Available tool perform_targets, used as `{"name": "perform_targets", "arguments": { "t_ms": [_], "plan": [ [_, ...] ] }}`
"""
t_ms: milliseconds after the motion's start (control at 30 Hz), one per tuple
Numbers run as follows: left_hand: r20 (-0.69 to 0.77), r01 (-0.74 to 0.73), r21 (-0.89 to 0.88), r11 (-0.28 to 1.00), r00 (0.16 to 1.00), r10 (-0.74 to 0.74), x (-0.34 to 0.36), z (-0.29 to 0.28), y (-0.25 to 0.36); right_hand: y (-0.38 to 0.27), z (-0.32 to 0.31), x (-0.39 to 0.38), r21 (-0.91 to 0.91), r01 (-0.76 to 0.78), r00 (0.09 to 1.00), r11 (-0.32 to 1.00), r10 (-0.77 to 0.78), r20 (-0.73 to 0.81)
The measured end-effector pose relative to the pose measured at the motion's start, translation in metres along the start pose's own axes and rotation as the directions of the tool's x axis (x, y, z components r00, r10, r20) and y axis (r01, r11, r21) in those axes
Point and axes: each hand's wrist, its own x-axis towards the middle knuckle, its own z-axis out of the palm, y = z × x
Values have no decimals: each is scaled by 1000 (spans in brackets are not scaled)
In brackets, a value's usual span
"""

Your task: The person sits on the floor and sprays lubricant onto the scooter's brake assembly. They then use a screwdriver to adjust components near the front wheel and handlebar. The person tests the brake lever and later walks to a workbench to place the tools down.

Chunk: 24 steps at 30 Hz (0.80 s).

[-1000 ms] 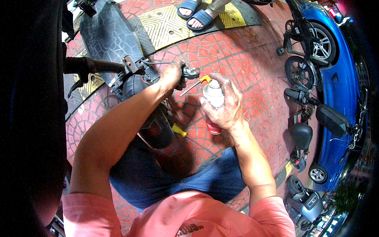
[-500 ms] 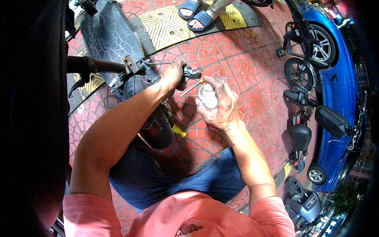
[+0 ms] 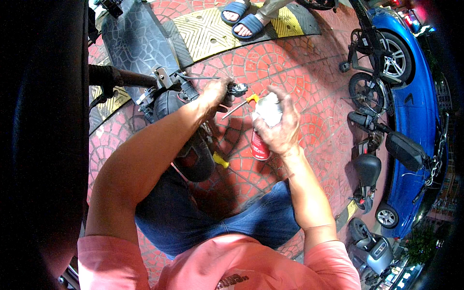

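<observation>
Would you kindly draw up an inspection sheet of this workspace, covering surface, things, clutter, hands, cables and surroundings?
Surface: red patterned pavement, with a yellow-and-black speed bump beyond the hands.
Things: scooter on the left; small metal part; red spray can, its top glaring white.
Clutter: orange-handled screwdriver on the pavement; yellow handle beside the scooter's tyre.
Hands: left hand holds the metal part; right hand holds the can.
Cables: one thin cable runs from the scooter towards the left hand; its end cannot be made out.
Surroundings: someone's feet in blue sandals on the speed bump; parked bikes and a blue car on the right.
</observation>
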Motion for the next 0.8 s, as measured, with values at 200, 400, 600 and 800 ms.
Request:
{"name": "perform_targets", "arguments": {
  "t_ms": [200, 400, 600, 800],
  "plan": [
    [41, 130, -144, 981, 991, -125, 2, 1, -1, 28, -1, 7, 183, -143, 980, 973, 165, -111],
    [88, 110, -311, 944, 992, -87, 8, -5, -10, 14, -11, 10, 144, -21, 1000, 989, 19, 17],
    [124, 103, -387, 916, 990, -59, 9, -7, -9, 10, -15, 9, 118, 34, 997, 992, -43, 69],
    [114, 39, -431, 901, 993, 12, 4, -3, -5, 9, -19, 11, 71, 56, 994, 996, -62, 93]
  ]
}}
